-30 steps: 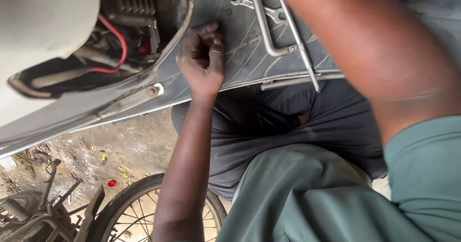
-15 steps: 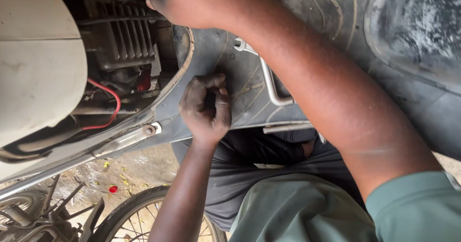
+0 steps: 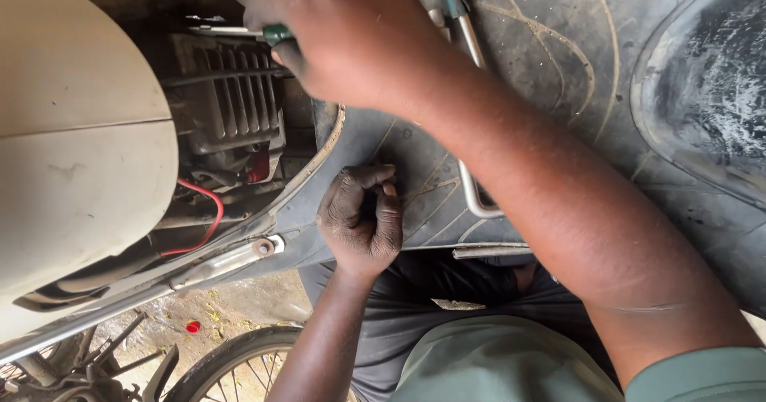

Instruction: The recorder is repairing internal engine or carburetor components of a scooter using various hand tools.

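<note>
nearest the camera sat the person's lap in grey trousers (image 3: pixel 447 322) and a green shirt (image 3: pixel 511 366), with a spoked wheel (image 3: pixel 231 366) on the ground below left. just beyond, the left hand (image 3: pixel 361 218) was curled into a loose fist, its fingers folded in and resting against the dark rubber floor mat (image 3: pixel 558 59) of the scooter; whether they pinched anything small could not be told. beside it lay a bent chrome rod (image 3: pixel 472 198). farther on, the right hand (image 3: pixel 343 39) reached across, fingers closed round the green handle of a screwdriver (image 3: pixel 275 33), whose metal shaft pointed left over the finned engine block (image 3: pixel 227 102). a red wire (image 3: pixel 209 214) looped below the block, and the cream body panel (image 3: pixel 80 154) filled the left side.
</note>
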